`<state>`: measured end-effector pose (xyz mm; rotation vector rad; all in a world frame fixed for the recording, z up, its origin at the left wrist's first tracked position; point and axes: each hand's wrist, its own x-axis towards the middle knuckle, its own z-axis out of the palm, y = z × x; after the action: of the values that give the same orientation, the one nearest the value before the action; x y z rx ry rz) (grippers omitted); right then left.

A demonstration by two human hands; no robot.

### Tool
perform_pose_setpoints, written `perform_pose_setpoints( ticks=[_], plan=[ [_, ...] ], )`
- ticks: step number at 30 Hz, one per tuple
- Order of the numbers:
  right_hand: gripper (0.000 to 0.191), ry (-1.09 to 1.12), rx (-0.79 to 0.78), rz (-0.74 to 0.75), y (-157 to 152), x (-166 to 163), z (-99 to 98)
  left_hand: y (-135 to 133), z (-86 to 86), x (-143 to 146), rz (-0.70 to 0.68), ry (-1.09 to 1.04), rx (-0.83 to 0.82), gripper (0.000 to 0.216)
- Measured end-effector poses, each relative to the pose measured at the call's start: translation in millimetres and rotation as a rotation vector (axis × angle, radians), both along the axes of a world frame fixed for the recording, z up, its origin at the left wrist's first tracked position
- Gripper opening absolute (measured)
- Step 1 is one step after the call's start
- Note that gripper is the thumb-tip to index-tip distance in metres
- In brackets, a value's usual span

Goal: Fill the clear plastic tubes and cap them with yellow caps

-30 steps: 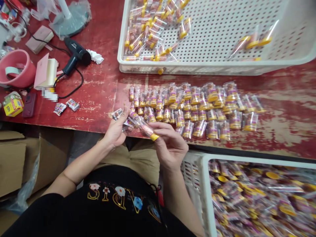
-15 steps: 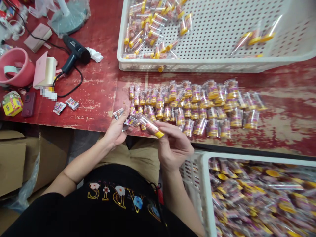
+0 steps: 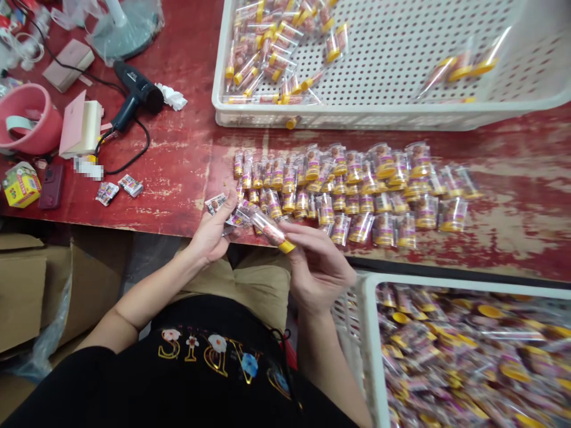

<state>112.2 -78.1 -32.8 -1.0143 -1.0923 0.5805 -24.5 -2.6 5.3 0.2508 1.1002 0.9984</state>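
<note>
Since a second ago the right hand (image 3: pixel 321 261) has slid slightly rightward on my feed, taking the clear tube (image 3: pixel 267 227) along. Tube's between both hands at the red table's (image 3: pixel 178 196) edge: right's pinching its yellow end (image 3: pixel 286 246), left hand (image 3: pixel 214 233) grips printed wrappers (image 3: pixel 216 203). Labelled tubes (image 3: pixel 326 209) lie just beyond, then a white crate (image 3: pixel 357 111).

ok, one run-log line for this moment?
left hand: holds printed labels | right hand: pinches clear tube at yellow-capped end | red table: labelled tubes in rows, hair dryer | beyond rows: white perforated crate
</note>
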Motion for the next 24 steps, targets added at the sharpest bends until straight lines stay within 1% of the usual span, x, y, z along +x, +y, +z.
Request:
perform_pose_setpoints(
  ticks=[2, 6, 10, 11, 13, 16, 20, 24],
  plan=[
    [0.021, 0.037, -0.006, 0.057, -0.1, 0.8, 0.2, -1.1, -0.9, 0.6, 0.001, 0.030, 0.030, 0.045],
    [0.015, 0.102, -0.044, 0.049, 0.4, 3.0, -4.5, -2.4, -1.0, 1.7, 0.007, 0.044, 0.031, 0.043],
    [0.012, 0.194, -0.106, 0.127, -1.6, 6.4, -11.8, -1.1, -0.8, 2.2, 0.021, 0.042, 0.032, 0.042],
    [0.013, 0.219, -0.110, 0.109, -2.2, 7.2, -12.7, -0.5, -1.1, 2.2, 0.021, 0.037, 0.025, 0.041],
    [0.018, 0.224, -0.085, 0.026, -3.4, 8.4, -12.0, 0.5, -1.8, 2.0, 0.018, 0.027, 0.009, 0.041],
    [0.022, 0.103, -0.006, -0.039, -4.4, 9.1, -6.0, 1.4, -2.7, 1.8, 0.005, 0.020, 0.001, 0.039],
    [0.028, -0.092, 0.002, -0.029, -5.9, 10.0, 3.9, 1.2, -3.6, 2.7, -0.022, 0.037, -0.001, 0.038],
    [0.035, -0.206, 0.021, -0.020, -9.6, 11.3, 11.8, 1.8, -5.1, 4.3, -0.001, 0.100, 0.067, 0.040]
  ],
)
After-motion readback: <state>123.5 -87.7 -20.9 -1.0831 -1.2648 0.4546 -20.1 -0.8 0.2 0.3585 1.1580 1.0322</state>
